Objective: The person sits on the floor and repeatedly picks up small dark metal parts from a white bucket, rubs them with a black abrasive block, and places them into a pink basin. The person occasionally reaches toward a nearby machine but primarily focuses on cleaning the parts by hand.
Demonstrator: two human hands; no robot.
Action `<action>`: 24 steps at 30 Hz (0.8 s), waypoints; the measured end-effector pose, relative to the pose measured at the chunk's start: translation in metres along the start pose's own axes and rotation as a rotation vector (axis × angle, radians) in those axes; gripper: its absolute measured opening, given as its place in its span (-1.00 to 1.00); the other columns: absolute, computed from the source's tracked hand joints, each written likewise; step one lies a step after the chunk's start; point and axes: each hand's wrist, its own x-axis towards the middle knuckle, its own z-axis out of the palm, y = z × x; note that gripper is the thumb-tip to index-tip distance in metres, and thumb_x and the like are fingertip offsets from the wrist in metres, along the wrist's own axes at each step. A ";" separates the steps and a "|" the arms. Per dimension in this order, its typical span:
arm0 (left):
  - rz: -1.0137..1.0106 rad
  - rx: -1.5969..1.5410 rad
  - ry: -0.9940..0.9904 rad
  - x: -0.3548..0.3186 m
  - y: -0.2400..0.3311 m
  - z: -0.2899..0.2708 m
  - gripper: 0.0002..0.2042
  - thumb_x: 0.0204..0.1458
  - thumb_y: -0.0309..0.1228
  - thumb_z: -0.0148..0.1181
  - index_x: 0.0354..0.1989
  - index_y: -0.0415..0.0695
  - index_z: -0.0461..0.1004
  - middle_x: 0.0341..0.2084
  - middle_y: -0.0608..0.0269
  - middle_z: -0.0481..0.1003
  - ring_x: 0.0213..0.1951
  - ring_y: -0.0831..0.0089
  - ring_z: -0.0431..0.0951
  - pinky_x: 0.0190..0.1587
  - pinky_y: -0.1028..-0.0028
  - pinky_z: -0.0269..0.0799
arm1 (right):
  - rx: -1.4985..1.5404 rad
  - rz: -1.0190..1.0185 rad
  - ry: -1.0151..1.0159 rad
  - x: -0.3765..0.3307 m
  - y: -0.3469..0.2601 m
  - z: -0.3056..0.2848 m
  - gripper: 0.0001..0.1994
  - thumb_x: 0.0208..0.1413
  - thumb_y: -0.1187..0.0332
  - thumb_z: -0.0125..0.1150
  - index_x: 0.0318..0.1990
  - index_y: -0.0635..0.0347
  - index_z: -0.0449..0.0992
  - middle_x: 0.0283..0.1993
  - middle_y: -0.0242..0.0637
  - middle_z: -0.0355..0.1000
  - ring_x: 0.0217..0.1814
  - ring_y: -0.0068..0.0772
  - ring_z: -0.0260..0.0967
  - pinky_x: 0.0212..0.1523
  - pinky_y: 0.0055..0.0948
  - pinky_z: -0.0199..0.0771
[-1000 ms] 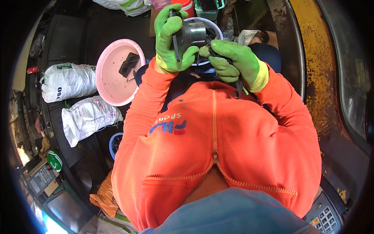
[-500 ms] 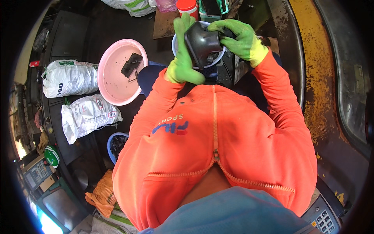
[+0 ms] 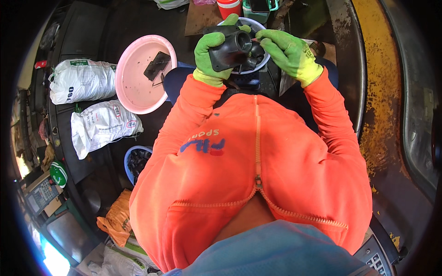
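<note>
Filling most of the view is the person's orange jacket [image 3: 207,175], with both sleeves reaching up to the work. Next in size comes a pink basin [image 3: 138,89] on the left, holding a flat black piece [image 3: 157,65]. Beside it lie two white sacks: an upper sack [image 3: 83,80] and a lower sack [image 3: 103,126]. Past the knees, below the hands, stands a pale tub [image 3: 251,71] with black pieces [image 3: 258,51] inside.

The main thing, a black flanged part [image 3: 226,55], is held up over the near left side of that tub, its round neck turned toward the right and the camera. The gloved left grip [image 3: 205,57] is wrapped around the flanged end. The right grip [image 3: 289,54] is narrow, fingertips drawn together just beside the neck's mouth; whether they pinch anything, I cannot tell.

The step in hand seems to be close finger work around the neck. The next move would call for a steady left hold, the mouth kept facing the right fingers, and a light, precise touch along its small rim.
</note>
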 end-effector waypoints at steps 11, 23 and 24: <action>0.094 0.164 -0.066 -0.009 0.013 0.033 -0.20 -0.23 -0.24 0.13 0.27 -0.39 0.12 0.03 -0.14 0.38 -0.05 0.07 0.48 -0.01 0.23 0.48 | -0.029 -0.237 0.176 -0.010 0.004 0.018 -0.73 0.17 0.32 0.17 -0.02 0.20 0.51 -0.15 -0.16 0.54 -0.15 -0.16 0.52 -0.19 -0.36 0.53; 0.350 0.264 -0.278 -0.002 0.019 0.046 -0.04 -0.20 -0.36 0.43 0.38 -0.24 -0.05 0.20 0.14 0.21 0.24 0.36 0.21 0.28 0.40 0.14 | 0.595 0.151 0.097 -0.023 -0.036 0.029 -0.74 0.27 0.31 0.02 -0.02 0.28 0.47 -0.20 -0.30 0.48 -0.19 -0.51 0.40 -0.15 -0.50 0.42; 0.400 0.292 -0.277 0.000 0.017 0.046 -0.05 -0.20 -0.37 0.43 0.38 -0.24 -0.04 0.19 0.14 0.22 0.24 0.37 0.21 0.28 0.41 0.13 | 0.655 0.192 0.084 -0.024 -0.040 0.028 -0.74 0.28 0.29 0.02 -0.03 0.27 0.48 -0.21 -0.33 0.48 -0.20 -0.54 0.39 -0.17 -0.52 0.41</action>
